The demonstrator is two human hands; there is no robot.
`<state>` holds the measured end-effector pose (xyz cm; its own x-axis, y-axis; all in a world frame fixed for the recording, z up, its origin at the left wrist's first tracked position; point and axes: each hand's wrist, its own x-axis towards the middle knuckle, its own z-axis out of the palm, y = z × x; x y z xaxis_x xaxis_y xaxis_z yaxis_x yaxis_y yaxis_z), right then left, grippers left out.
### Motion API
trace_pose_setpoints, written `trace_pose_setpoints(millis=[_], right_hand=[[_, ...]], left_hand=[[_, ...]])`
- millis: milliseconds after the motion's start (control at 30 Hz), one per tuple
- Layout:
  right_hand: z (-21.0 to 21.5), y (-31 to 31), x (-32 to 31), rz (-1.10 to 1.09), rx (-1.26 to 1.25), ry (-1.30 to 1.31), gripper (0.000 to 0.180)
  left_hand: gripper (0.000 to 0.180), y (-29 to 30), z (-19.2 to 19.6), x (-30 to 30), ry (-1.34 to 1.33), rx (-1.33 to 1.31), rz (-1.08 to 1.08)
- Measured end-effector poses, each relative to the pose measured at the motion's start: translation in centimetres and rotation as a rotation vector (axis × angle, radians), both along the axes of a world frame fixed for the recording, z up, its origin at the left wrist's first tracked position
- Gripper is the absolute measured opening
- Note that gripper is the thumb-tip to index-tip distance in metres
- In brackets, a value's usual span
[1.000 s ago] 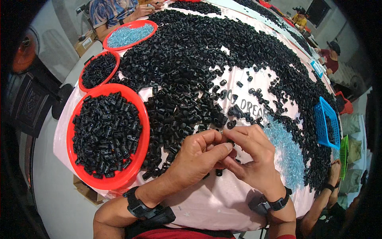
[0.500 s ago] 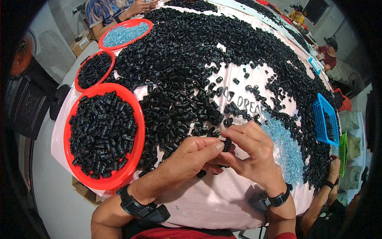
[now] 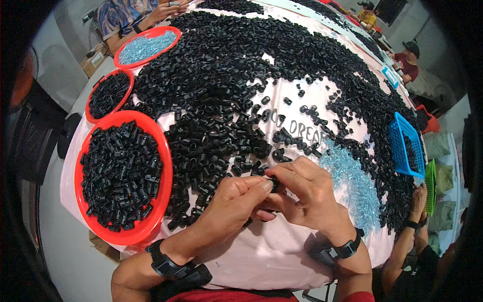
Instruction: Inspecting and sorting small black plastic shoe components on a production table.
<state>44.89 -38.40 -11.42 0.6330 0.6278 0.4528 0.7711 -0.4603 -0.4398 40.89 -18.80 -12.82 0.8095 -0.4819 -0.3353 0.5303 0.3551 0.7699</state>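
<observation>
My left hand [image 3: 240,196] and my right hand [image 3: 303,190] meet over the near part of the table. Between their fingertips they pinch one small black plastic fitting [image 3: 273,184], partly covered by the fingers. Another dark piece [image 3: 248,222] shows just under my left hand; whether it is held or lies on the cloth I cannot tell. Just beyond my hands spreads a heap of loose black plastic fittings [image 3: 211,136], short and tube-shaped. Beside my right hand lies a pile of small clear bluish pieces [image 3: 347,181].
At left stand a large red basin [image 3: 168,173] of black fittings, a smaller red bowl [image 3: 132,83] of thin black parts and a red tray [image 3: 177,33] of clear pieces. A blue basket [image 3: 402,151] and a green basket [image 3: 430,187] stand at right. Co-workers' hands [image 3: 418,201] work nearby.
The view has shifted slightly, so the table's things sit further left. My right thumb and fingers have closed in on the black fitting, which both hands still hold.
</observation>
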Motion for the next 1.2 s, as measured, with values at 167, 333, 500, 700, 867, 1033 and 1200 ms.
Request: trace_pose_setpoints(millis=[167, 333, 500, 700, 867, 1033, 1200], right_hand=[[0.4, 0.1, -0.1, 0.027, 0.018, -0.019, 0.043], [0.2, 0.5, 0.1, 0.014, 0.062, -0.042, 0.046], [0.1, 0.3, 0.2, 0.027, 0.099, -0.012, 0.046], [0.4, 0.4, -0.1, 0.028, 0.031, 0.004, 0.043], [0.1, 0.4, -0.3, 0.011, 0.004, -0.038, 0.042], [-0.3, 0.5, 0.3, 0.018, 0.054, -0.068, 0.044], [0.2, 0.3, 0.7, 0.013, 0.092, -0.131, 0.045]], left_hand=[[0.035, -0.2, -0.2, -0.1, -0.024, -0.012, 0.025], [0.035, 0.4, -0.2, 0.1, -0.058, 0.002, 0.000], [0.038, 0.2, 0.7, 0.0, 0.015, -0.005, 0.018], [0.039, 0.4, 0.5, 0.0, 0.056, -0.043, -0.007], [0.039, 0.3, 0.4, 0.1, 0.064, -0.034, -0.014], [0.039, 0.2, 0.1, 0.0, 0.087, -0.074, 0.030], [0.039, 0.6, 0.9, 0.6, 0.094, -0.136, 0.036]])
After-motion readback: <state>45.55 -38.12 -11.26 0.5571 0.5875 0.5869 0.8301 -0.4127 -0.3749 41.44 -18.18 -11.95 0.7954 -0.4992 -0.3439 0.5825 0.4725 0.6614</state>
